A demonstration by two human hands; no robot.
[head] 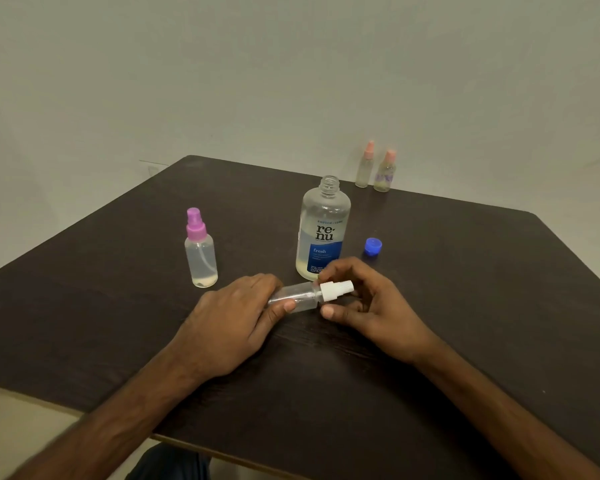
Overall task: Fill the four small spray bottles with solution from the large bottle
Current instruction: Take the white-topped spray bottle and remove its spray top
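Observation:
A small clear spray bottle [300,297] lies sideways just above the dark table [465,306]. My left hand [232,323] grips its body. My right hand [368,299] pinches its white spray cap [336,291] between thumb and fingers. Right behind stands the large clear bottle [323,230] with a blue label, its neck uncapped, partly full of liquid. Its blue cap [373,246] lies on the table to its right. A spray bottle with a purple cap [200,251] stands at the left, holding liquid.
Two small spray bottles with pink caps [364,166] [386,173] stand together at the table's far edge, against the pale wall. The table's near edge runs across the bottom of the view, with a blue-clad knee [170,462] below it.

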